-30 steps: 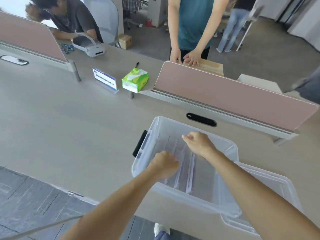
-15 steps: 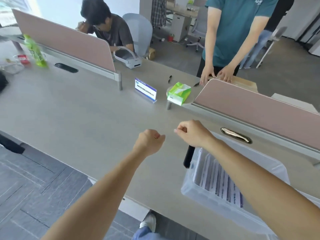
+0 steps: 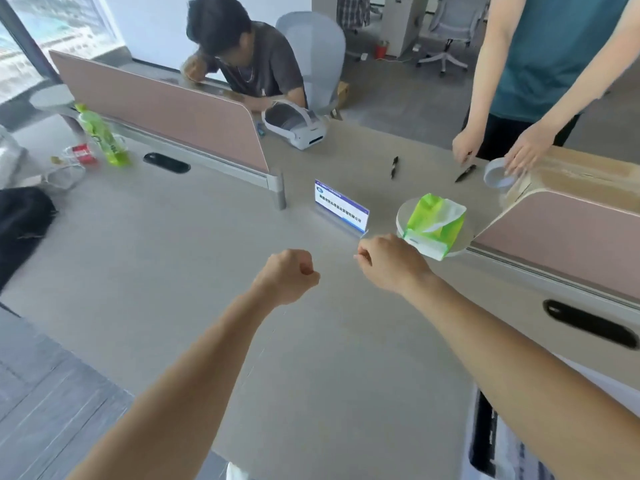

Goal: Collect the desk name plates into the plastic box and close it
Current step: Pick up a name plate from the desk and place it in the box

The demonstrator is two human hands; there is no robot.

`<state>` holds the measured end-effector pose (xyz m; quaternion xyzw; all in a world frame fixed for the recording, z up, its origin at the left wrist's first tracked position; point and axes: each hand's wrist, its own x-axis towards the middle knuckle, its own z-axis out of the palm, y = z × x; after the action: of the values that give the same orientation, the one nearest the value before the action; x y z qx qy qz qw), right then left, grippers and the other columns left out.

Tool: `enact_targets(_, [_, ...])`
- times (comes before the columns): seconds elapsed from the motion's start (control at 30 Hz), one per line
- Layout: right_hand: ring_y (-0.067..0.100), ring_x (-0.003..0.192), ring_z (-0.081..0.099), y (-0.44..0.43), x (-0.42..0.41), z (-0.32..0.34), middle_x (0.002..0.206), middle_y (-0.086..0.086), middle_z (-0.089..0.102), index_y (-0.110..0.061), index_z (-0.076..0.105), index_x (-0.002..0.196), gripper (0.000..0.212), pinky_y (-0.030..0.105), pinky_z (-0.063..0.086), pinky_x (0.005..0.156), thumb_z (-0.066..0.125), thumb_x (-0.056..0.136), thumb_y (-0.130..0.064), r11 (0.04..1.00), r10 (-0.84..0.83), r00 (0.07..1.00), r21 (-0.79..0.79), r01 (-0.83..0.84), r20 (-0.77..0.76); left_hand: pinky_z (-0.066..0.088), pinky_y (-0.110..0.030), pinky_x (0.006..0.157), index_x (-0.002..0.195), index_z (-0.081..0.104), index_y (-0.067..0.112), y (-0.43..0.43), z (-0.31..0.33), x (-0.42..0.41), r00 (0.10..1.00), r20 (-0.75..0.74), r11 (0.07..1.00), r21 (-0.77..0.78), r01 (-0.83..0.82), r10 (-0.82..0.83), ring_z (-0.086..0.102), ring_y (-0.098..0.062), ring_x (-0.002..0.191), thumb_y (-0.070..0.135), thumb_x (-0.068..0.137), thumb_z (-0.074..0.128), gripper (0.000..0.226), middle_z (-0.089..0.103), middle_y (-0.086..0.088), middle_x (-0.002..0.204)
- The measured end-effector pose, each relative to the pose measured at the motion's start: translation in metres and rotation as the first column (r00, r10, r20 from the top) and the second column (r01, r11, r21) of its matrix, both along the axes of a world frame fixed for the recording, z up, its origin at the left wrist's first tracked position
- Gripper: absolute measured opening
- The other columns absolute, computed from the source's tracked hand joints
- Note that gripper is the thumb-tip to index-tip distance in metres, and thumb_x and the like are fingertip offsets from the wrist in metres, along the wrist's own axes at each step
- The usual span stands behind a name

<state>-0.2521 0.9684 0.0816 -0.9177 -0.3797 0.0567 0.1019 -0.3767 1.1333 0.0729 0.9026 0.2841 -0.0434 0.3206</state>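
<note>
Both fists nearer name plate (image 3: 341,210), plastic box (image 3: 498,445) mostly cut off

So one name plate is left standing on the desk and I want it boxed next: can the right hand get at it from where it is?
Probably yes. The right hand hovers just short of the name plate, with bare desk between them. The tissue pack sits off to the side, not in the way.

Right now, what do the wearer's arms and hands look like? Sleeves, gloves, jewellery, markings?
Both arms are bare along the whole visible length: no sleeve edge shows in the frame. The left hand and right hand are bare too, with no gloves, and no watch, bracelet or band at either wrist. No rings, cables or markings are visible.
</note>
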Motion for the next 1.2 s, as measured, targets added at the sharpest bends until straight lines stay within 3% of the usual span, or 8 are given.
enact_targets(0.13, [0.034, 0.081, 0.063, 0.039, 0.023, -0.015, 0.092, 0.004, 0.064, -0.014, 0.062, 0.09, 0.018, 0.033, 0.042, 0.06, 0.045, 0.091, -0.022, 0.994, -0.015, 0.989, -0.105, 0.03, 0.146, 0.038, -0.023, 0.051, 0.077, 0.058, 0.023, 0.04, -0.029, 0.052, 0.995, 0.024, 0.995, -0.005, 0.101, -0.101, 0.056, -0.017, 0.069, 0.038, 0.083, 0.065, 0.018, 0.059, 0.007, 0.071])
enact_targets(0.23, [0.034, 0.071, 0.065, 0.066, 0.042, -0.028, 0.08, 0.007, 0.061, -0.011, 0.062, 0.084, 0.008, 0.033, 0.037, 0.053, 0.055, 0.085, -0.008, 0.966, -0.069, 0.967, -0.225, 0.125, 0.244, 0.05, -0.032, 0.075, 0.111, 0.06, 0.021, 0.058, -0.053, 0.1, 0.968, 0.004, 0.959, 0.14, 0.248, -0.251, 0.06, -0.021, 0.099, 0.042, 0.086, 0.066, 0.033, 0.063, 0.003, 0.105])
enact_targets(0.3, [0.035, 0.074, 0.066, 0.083, 0.057, -0.034, 0.082, 0.009, 0.063, -0.008, 0.064, 0.086, 0.011, 0.035, 0.037, 0.054, 0.057, 0.081, 0.0, 0.946, -0.079, 0.963, -0.285, 0.154, 0.257, 0.047, -0.037, 0.087, 0.125, 0.054, 0.017, 0.071, -0.062, 0.129, 0.933, -0.001, 0.891, 0.296, 0.344, -0.36, 0.053, -0.024, 0.115, 0.035, 0.092, 0.061, 0.038, 0.057, -0.002, 0.119])
enact_targets(0.47, [0.033, 0.094, 0.061, 0.122, 0.113, -0.047, 0.1, 0.011, 0.061, -0.006, 0.061, 0.102, 0.022, 0.034, 0.035, 0.064, 0.048, 0.086, 0.001, 0.908, -0.122, 0.959, -0.361, 0.212, 0.256, 0.04, -0.033, 0.092, 0.128, 0.05, 0.015, 0.114, -0.078, 0.21, 0.866, -0.006, 0.721, 0.551, 0.42, -0.501, 0.046, -0.026, 0.12, 0.016, 0.092, 0.056, 0.036, 0.052, -0.003, 0.127])
enact_targets(0.63, [0.03, 0.102, 0.062, 0.144, 0.177, -0.085, 0.106, 0.009, 0.063, -0.01, 0.061, 0.108, 0.023, 0.032, 0.041, 0.069, 0.065, 0.086, -0.017, 0.872, -0.201, 0.958, -0.408, 0.271, 0.206, 0.036, -0.032, 0.098, 0.13, 0.049, 0.015, 0.13, -0.104, 0.281, 0.81, -0.023, 0.635, 0.607, 0.478, -0.586, 0.042, -0.026, 0.124, 0.008, 0.087, 0.055, 0.045, 0.05, -0.003, 0.13])
enact_targets(0.77, [0.031, 0.098, 0.065, 0.15, 0.21, -0.117, 0.103, 0.009, 0.067, -0.011, 0.061, 0.103, 0.017, 0.03, 0.038, 0.066, 0.062, 0.087, -0.014, 0.861, -0.237, 0.96, -0.425, 0.279, 0.151, 0.03, -0.031, 0.107, 0.126, 0.056, 0.015, 0.135, -0.137, 0.318, 0.757, -0.128, 0.548, 0.615, 0.567, -0.64, 0.045, -0.025, 0.124, 0.005, 0.083, 0.055, 0.044, 0.057, -0.001, 0.126])
enact_targets(0.93, [0.032, 0.092, 0.066, 0.147, 0.224, -0.127, 0.1, 0.009, 0.067, -0.012, 0.065, 0.1, 0.022, 0.029, 0.04, 0.065, 0.057, 0.084, 0.001, 0.843, -0.242, 0.967, -0.478, 0.248, 0.075, 0.036, -0.031, 0.081, 0.108, 0.063, 0.021, 0.133, -0.141, 0.331, 0.765, -0.223, 0.529, 0.606, 0.594, -0.604, 0.061, -0.023, 0.095, 0.002, 0.083, 0.057, 0.032, 0.067, 0.004, 0.097])
enact_targets(1.2, [0.032, 0.095, 0.065, 0.142, 0.192, -0.086, 0.104, 0.01, 0.066, -0.01, 0.063, 0.105, 0.033, 0.031, 0.038, 0.066, 0.054, 0.079, 0.008, 0.863, -0.163, 0.981, -0.468, 0.191, 0.101, 0.041, -0.031, 0.069, 0.106, 0.063, 0.021, 0.125, -0.112, 0.299, 0.753, -0.305, 0.487, 0.611, 0.624, -0.583, 0.066, -0.029, 0.094, -0.001, 0.086, 0.054, 0.031, 0.068, -0.002, 0.101])
